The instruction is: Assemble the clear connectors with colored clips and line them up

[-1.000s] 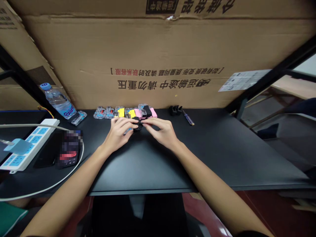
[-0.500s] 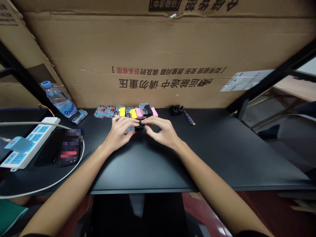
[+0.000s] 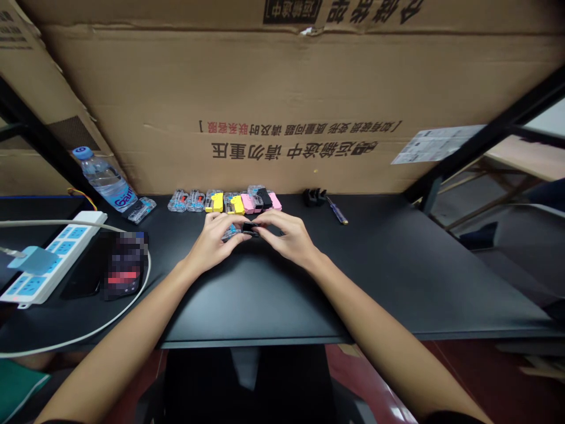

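My left hand (image 3: 218, 238) is closed around a small clear-and-black plastic device (image 3: 251, 229), its thumb below and fingers above. A bluish transparent end of it shows inside that grip. My right hand (image 3: 286, 234) pinches the black end of the same device from the other side, thumb and fingertips close to the left ones. Fingers cover much of it, so its exact kind cannot be made out. Just behind my hands stands a row of similar small pieces: clear cases (image 3: 178, 201), yellow ones (image 3: 214, 202), pink ones (image 3: 274, 201) and a black one (image 3: 265, 198).
Black clips (image 3: 314, 197) and a screwdriver (image 3: 338, 211) lie at the back right of the black table (image 3: 397, 265). To the left are a water bottle (image 3: 106, 179), another clear case (image 3: 141, 210), a power strip (image 3: 57, 256), a phone (image 3: 124, 265) and a looping white cable (image 3: 148, 277).
My hands have shifted slightly, and the device between them has turned so more of its black face shows. My left thumb has moved right along its lower edge.
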{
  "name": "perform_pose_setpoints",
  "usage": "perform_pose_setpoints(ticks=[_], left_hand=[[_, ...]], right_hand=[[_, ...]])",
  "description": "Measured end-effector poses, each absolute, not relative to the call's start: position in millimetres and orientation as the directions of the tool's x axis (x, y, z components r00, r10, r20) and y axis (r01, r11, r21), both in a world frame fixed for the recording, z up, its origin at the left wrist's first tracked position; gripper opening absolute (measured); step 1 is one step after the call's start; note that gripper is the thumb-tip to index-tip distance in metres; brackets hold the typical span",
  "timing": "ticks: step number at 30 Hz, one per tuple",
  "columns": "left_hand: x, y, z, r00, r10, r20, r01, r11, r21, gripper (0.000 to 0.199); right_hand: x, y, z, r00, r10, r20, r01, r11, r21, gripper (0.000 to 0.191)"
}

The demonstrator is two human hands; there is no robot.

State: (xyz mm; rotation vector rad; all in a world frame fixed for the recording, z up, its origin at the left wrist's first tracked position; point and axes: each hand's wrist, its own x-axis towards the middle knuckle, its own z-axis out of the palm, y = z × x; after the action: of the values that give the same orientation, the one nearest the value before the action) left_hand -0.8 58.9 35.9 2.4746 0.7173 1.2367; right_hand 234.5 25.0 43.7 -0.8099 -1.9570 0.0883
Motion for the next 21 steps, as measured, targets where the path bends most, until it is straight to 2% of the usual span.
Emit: perform_pose_setpoints(ticks=[9, 12, 21], left_hand=[[-3, 60, 37, 0.54, 0.52, 0.662, 0.308, -0.854, 0.419, 0.023], [-3, 59, 38, 0.536, 0.494, 0.685, 0.29, -0.87, 0.399, 0.023], [-4, 60, 39, 0.559, 0.478, 0.678, 0.306, -0.878, 0.367, 0.023]], right_hand=[[233, 22, 40, -0.384, 0.531, 0.755, 0.651, 0.736, -0.186, 0.018], [233, 23, 35, -0.382, 0.525, 0.761, 0.678, 0.718, -0.155, 0.022], [230, 23, 35, -0.3, 0.587, 0.752, 0.604, 0.727, -0.326, 0.019]])
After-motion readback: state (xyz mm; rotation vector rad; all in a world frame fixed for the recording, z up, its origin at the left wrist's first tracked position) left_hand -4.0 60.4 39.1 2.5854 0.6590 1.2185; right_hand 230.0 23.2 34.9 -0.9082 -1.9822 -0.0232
